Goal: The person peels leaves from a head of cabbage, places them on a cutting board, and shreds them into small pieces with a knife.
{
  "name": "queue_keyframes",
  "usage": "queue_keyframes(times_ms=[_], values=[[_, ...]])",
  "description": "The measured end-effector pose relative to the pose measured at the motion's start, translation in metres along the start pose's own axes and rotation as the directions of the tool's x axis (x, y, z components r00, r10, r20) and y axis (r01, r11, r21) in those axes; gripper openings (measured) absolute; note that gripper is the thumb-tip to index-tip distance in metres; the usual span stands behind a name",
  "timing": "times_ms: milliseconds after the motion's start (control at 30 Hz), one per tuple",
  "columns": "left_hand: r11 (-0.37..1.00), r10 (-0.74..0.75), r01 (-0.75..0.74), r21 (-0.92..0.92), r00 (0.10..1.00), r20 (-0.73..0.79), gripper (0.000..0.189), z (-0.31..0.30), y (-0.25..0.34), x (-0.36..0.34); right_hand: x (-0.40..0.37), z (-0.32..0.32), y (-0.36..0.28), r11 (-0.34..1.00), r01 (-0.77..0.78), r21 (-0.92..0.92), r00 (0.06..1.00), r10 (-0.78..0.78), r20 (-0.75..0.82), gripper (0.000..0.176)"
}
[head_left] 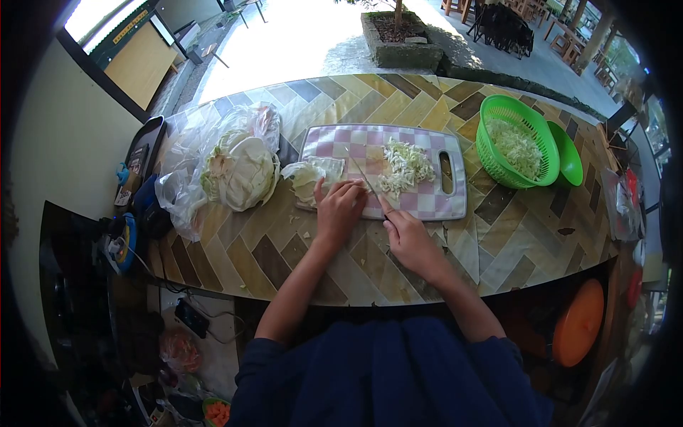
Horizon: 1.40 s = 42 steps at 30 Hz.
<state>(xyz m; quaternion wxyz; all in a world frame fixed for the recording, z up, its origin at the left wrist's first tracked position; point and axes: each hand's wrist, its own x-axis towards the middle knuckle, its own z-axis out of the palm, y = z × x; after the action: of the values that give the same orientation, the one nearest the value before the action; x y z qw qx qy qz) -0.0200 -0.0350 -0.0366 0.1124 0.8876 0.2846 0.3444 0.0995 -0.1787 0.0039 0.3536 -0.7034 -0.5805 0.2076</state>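
Note:
A pink-and-white checked cutting board [420,208] lies in front of me. My right hand [413,242] is closed around the handle of a knife [365,176], its blade pointing away and to the left across the board. My left hand [340,212] presses with bent fingers on cabbage leaves [311,173] at the board's left side, close to the blade. Right of the knife is a heap of shredded cabbage [407,165]. Farther left, a larger piece of cabbage [245,171] rests on a clear plastic bag [181,186].
A green colander [498,171] with shredded cabbage stands at the right, a green bowl [568,153] beside it. Dark trays and cables line the table's left end. An orange round object [580,322] is below at right, and a bowl of orange pieces [217,413] at lower left.

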Motion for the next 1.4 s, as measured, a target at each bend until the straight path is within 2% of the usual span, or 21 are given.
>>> queue_keyframes(times_ms=[100,233,533,633,733,900,1033,1100,1233,1400], values=[[0.998,-0.048,0.049,-0.031,0.998,0.05,0.01,-0.003,0.003,0.0,-0.007,-0.001,-0.009,0.998,-0.049,-0.035,0.998,0.05,0.05,0.053],[1.0,-0.029,0.029,-0.001,0.999,0.026,0.011,0.001,0.001,-0.001,-0.012,-0.001,-0.019,0.988,-0.118,-0.099,0.988,0.126,0.086,0.054],[0.999,-0.049,0.05,-0.007,0.998,0.039,0.012,-0.001,0.004,0.0,-0.006,0.018,-0.014,0.969,-0.138,-0.204,0.983,0.159,0.091,0.063],[0.999,-0.049,0.049,0.0,0.998,0.044,0.012,-0.001,0.004,0.0,0.005,0.029,-0.007,0.98,-0.102,-0.169,0.995,0.101,-0.018,0.057],[0.998,-0.056,0.058,-0.028,0.997,0.044,0.012,0.001,0.002,-0.001,0.014,0.03,-0.012,0.976,-0.134,-0.174,0.991,0.136,0.003,0.057],[0.984,-0.098,0.103,-0.144,0.994,0.044,0.011,0.0,0.001,0.0,0.0,0.016,-0.002,0.986,-0.098,-0.137,0.994,0.103,0.027,0.055],[0.997,-0.005,0.012,-0.079,0.996,0.085,0.011,-0.001,-0.004,0.001,0.002,0.004,0.009,0.996,-0.053,-0.075,0.998,0.051,-0.023,0.053],[0.998,0.024,-0.018,-0.062,0.994,0.105,0.011,-0.005,-0.005,0.005,0.004,0.0,0.009,0.997,-0.052,-0.052,0.999,0.052,0.001,0.053],[0.998,0.044,-0.04,-0.051,0.997,0.068,0.01,-0.004,-0.007,0.001,-0.003,0.003,0.002,1.0,0.023,-0.002,1.0,-0.023,0.014,0.054],[0.998,0.027,-0.024,-0.056,0.998,0.05,0.011,-0.002,-0.007,-0.001,-0.017,0.001,-0.009,0.996,-0.065,-0.059,0.995,0.069,0.075,0.055]])
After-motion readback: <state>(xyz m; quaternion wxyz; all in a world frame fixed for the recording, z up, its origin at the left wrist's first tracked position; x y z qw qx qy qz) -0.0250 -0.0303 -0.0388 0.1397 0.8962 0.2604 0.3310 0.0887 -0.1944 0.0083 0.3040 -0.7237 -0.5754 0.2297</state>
